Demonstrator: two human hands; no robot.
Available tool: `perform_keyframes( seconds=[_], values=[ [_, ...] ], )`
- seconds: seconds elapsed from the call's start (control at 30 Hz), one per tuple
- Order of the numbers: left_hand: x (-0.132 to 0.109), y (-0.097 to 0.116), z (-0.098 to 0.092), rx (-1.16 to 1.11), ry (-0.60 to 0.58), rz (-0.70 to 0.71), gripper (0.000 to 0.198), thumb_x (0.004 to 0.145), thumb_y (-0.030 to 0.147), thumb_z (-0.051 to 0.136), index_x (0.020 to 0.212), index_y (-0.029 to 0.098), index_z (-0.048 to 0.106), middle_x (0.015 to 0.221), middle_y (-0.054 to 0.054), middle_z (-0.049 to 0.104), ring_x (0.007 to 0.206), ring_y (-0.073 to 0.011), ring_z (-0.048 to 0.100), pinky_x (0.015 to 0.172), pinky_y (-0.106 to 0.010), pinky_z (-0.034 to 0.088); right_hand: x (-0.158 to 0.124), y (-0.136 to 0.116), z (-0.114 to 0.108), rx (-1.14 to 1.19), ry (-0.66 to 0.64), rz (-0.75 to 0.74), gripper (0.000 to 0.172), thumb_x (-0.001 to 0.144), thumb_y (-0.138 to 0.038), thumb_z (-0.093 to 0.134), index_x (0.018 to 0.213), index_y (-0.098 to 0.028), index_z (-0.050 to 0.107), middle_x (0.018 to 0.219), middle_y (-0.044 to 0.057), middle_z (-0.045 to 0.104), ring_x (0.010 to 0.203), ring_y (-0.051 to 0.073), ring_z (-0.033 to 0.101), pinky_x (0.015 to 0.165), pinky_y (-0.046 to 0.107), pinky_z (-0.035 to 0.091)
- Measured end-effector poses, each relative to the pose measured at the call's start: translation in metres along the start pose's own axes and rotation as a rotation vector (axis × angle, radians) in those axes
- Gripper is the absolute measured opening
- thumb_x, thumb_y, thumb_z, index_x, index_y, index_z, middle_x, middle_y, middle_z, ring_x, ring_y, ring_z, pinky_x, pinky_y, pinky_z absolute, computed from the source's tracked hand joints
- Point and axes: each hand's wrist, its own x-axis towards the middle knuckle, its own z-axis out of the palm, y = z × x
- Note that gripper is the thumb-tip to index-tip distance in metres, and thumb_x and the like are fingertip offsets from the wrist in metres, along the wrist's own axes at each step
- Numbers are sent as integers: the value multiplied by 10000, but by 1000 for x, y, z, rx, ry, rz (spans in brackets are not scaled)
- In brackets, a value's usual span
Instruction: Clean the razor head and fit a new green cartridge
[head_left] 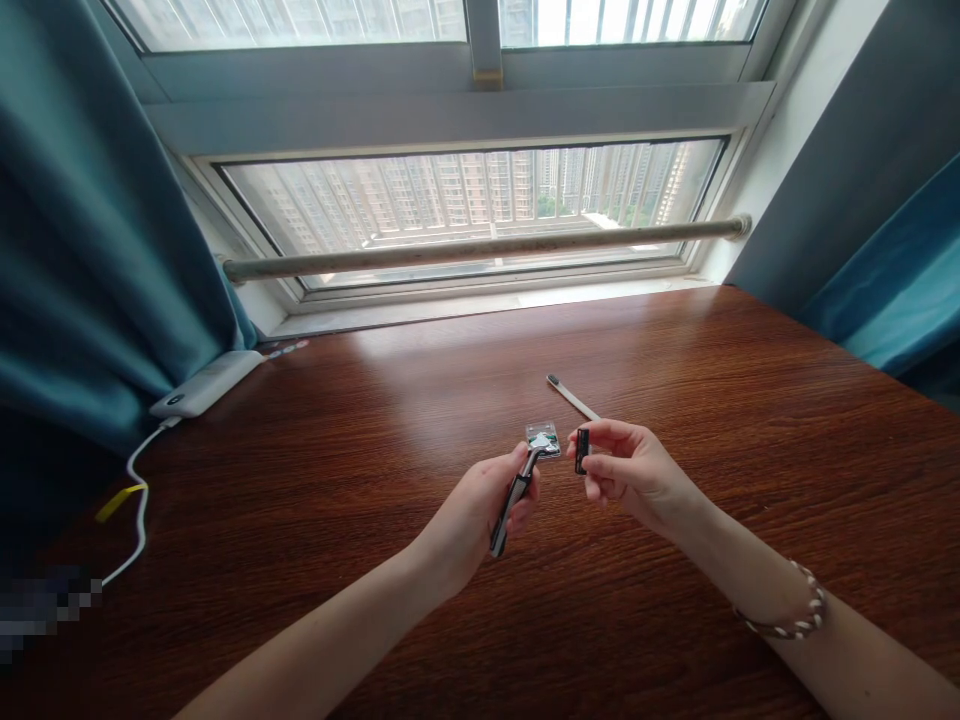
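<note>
My left hand (480, 500) is closed around a black and silver razor handle (511, 512), whose bent neck points up and away from me. Pinched between the thumb and fingers of my right hand (630, 470) is a small black rectangular piece (582, 451), held upright; it looks like a razor head, though its detail is too small to be sure. Just beyond the tip of the handle is a small clear plastic case (543, 438) with white and green inside. Behind my right hand lies a toothbrush (574, 398) with a pale handle and dark bristles, its near end hidden by my fingers.
A white power bank (210, 384) sits at the table's left edge by the blue curtain (97, 220), with a white cable (141, 510) running toward me. The brown wooden table (360, 420) meets a window with a horizontal rail (480, 250). Another curtain (892, 270) hangs at right.
</note>
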Motion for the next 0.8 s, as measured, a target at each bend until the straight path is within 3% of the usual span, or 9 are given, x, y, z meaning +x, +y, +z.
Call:
perform_keyframes(
  seconds=[0.1,0.37,0.53,0.8],
  values=[
    [0,0,0,12,0,-2,401,788,524,431,682,144,509,489,38,366,442,-65,305,456,-210,218,0,0,2,-45,32,-42,134,660,-171,710,790,-159,681,722,30,657,549,105,613,502,195,516],
    [-3,0,1,57,7,25,400,807,510,410,689,141,509,491,35,365,446,-64,306,450,-211,200,-2,0,4,-262,-4,-296,143,701,-145,673,813,-226,709,997,39,628,847,160,615,811,302,506],
    [-5,0,1,117,3,79,368,811,479,428,719,135,522,521,25,396,471,-68,317,460,-213,198,-5,-2,4,-460,8,-420,167,747,-165,624,876,-240,700,1026,44,608,933,189,583,803,311,515],
    [-7,3,2,203,11,170,327,788,437,496,679,131,525,548,15,416,522,-75,318,491,-211,224,-11,-8,9,-657,86,-539,166,767,-159,601,872,-244,697,970,38,641,891,188,601,784,321,525]
  ],
)
